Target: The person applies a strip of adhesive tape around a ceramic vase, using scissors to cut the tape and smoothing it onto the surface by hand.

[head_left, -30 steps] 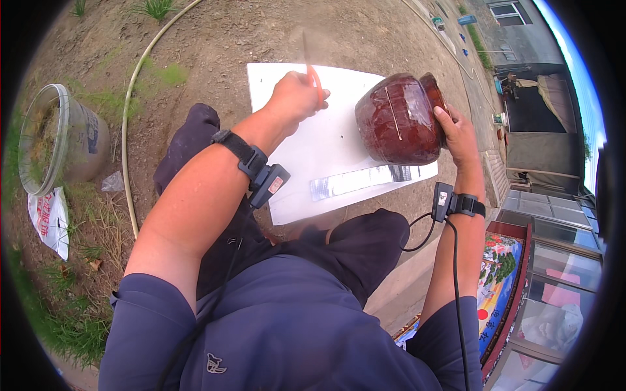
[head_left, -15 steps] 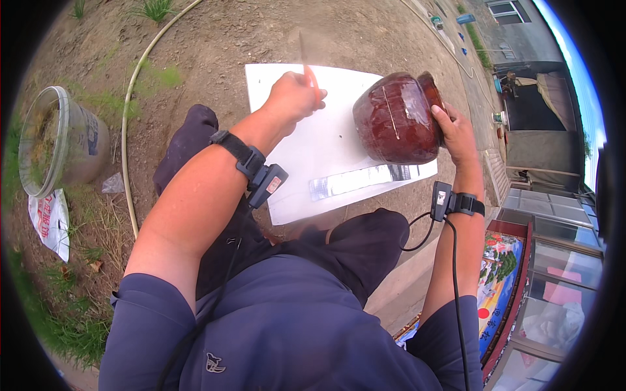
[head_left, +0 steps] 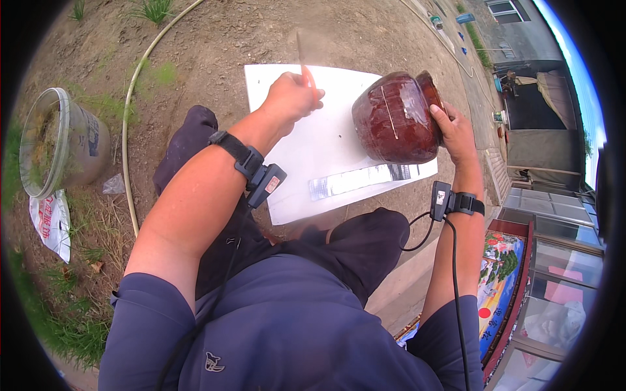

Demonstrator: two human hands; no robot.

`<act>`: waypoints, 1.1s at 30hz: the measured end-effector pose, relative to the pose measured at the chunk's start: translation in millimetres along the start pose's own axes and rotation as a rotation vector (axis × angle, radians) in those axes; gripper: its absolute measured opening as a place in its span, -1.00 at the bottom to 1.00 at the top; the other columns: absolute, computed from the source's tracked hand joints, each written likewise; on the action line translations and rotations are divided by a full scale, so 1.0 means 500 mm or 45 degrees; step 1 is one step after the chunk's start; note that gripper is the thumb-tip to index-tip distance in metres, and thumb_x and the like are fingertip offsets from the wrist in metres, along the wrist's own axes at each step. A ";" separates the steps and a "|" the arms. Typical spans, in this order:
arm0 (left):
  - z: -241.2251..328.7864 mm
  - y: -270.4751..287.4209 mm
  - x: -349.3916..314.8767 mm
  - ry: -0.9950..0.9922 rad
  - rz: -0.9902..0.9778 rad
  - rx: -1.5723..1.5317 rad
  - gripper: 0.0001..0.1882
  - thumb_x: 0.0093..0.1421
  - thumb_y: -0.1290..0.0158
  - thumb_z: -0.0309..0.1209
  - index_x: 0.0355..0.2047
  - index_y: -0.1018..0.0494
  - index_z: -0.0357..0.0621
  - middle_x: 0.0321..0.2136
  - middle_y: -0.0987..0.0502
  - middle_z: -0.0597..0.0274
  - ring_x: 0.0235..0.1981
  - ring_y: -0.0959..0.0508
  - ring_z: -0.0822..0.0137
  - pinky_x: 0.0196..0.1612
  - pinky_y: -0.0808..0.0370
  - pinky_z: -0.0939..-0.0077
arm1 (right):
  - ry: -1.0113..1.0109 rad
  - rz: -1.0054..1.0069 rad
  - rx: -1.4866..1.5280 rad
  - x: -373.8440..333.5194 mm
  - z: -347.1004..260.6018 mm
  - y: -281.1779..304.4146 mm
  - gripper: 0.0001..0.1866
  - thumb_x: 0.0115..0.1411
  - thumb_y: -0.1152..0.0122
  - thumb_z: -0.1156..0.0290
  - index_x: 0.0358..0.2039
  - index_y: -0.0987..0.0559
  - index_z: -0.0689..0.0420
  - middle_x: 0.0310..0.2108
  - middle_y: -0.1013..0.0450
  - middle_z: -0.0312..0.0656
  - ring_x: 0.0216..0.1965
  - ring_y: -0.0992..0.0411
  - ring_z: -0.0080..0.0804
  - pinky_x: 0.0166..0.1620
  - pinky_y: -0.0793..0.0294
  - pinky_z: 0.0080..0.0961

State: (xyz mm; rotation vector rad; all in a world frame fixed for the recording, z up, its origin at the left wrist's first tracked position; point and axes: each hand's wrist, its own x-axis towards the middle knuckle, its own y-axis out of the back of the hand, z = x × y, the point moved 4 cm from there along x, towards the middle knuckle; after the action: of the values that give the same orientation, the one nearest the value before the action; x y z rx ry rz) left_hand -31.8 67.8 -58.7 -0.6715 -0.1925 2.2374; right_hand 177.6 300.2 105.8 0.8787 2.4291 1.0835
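Observation:
My left hand [head_left: 291, 96] is closed round the orange handle of a knife [head_left: 308, 75]. Its blade points away from me over the soil and looks faint and blurred. A glazed reddish-brown jar [head_left: 395, 118] lies tilted on its side, mouth to the right, over a white board [head_left: 313, 156]. My right hand [head_left: 454, 132] grips the jar by its neck and rim, thumb on the outside, other fingers largely hidden. Pale streaks and a shiny patch show on the jar's side. Near me on the board is a silvery strip [head_left: 355, 182].
A clear plastic bucket [head_left: 85, 143] stands at the left, beside a white printed bag [head_left: 51, 221]. A pale hose [head_left: 128, 117] runs along the soil. At the right are a glass-paned wall [head_left: 561, 260] and a colourful picture panel [head_left: 499, 274]. Cables hang from both wrist bands.
The knife has turned slightly, so its blade looks broader than before. My left hand has shifted very slightly left; the jar and my right hand stay nearly still.

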 end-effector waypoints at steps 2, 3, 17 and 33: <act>-0.001 0.001 0.001 0.002 -0.004 0.002 -0.55 0.21 -0.27 -0.48 0.02 -0.34 -0.40 -0.27 -0.58 0.03 -0.31 -0.64 0.29 -0.34 -0.48 0.46 | 0.009 -0.002 -0.002 0.000 0.000 -0.002 -0.42 0.29 -0.34 0.07 0.08 -0.60 0.35 -0.10 -0.61 -0.09 -0.12 -0.54 -0.44 0.01 -0.50 -0.53; -0.002 0.002 0.001 0.004 -0.004 -0.002 -0.55 0.21 -0.27 -0.48 0.02 -0.34 -0.40 -0.27 -0.58 0.03 -0.31 -0.64 0.29 -0.34 -0.48 0.46 | 0.009 -0.002 -0.001 0.000 0.000 -0.002 -0.42 0.29 -0.34 0.07 0.08 -0.60 0.35 -0.10 -0.61 -0.09 -0.12 -0.54 -0.44 0.01 -0.50 -0.53; 0.000 0.000 0.000 -0.009 0.004 -0.017 -0.58 0.22 -0.26 -0.48 0.00 -0.35 -0.37 -0.29 -0.58 0.05 -0.32 -0.63 0.31 -0.34 -0.47 0.49 | 0.027 0.011 -0.003 -0.010 -0.020 -0.007 -0.42 0.29 -0.32 0.06 0.08 -0.60 0.33 -0.13 -0.61 -0.10 -0.13 -0.54 -0.42 0.00 -0.50 -0.51; -0.004 0.002 0.000 -0.023 0.019 -0.018 -0.57 0.23 -0.28 -0.45 0.00 -0.36 -0.37 -0.28 -0.58 0.06 -0.32 -0.63 0.30 -0.35 -0.46 0.48 | 0.010 0.037 -0.042 -0.015 -0.028 -0.010 -0.41 0.28 -0.33 0.06 0.09 -0.60 0.33 -0.12 -0.61 -0.07 -0.13 -0.54 -0.42 0.00 -0.50 -0.51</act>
State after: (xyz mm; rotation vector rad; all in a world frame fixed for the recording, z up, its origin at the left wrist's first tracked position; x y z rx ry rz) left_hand -31.4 67.0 -60.6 -0.6627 -0.2135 2.2592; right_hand 173.9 285.2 111.5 0.9037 2.4048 1.1361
